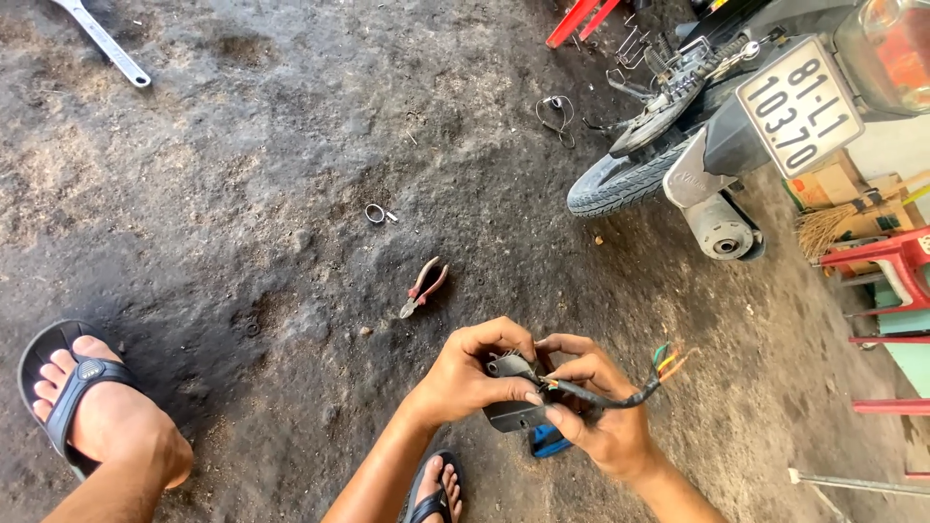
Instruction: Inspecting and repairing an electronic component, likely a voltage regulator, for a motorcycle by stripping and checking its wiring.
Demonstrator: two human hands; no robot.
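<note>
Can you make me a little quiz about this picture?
1. True or false: the pliers lie on the ground, apart from both hands.
2. What do the left hand and right hand hold together?
A. a wrench
B. a dark part with coloured wires
C. a broom
3. Fill in: a motorbike's rear ____ stands at upper right.

Key: 1 true; 2 B; 3 wheel.
</note>
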